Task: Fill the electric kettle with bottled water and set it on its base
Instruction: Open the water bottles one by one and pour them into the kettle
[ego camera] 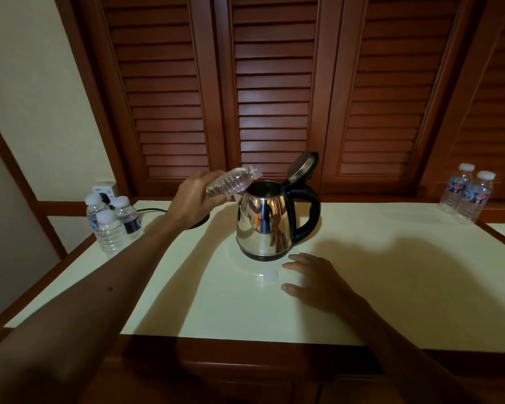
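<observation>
Steel kettle (263, 225) with black handle, upright on the pale tabletop, lid (302, 167) hinged open; clear ribbed bottle (231, 182), uncapped, tilted mouth-first over the kettle's opening; white cap (270, 276) lying before the kettle; black base (200, 221) left of kettle, mostly hidden.

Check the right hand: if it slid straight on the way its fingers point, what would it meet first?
Probably the kettle. The right hand lies open on the table, fingers pointing up-left towards the kettle's base. The loose cap sits just left of that line, though depth is hard to judge.
</observation>
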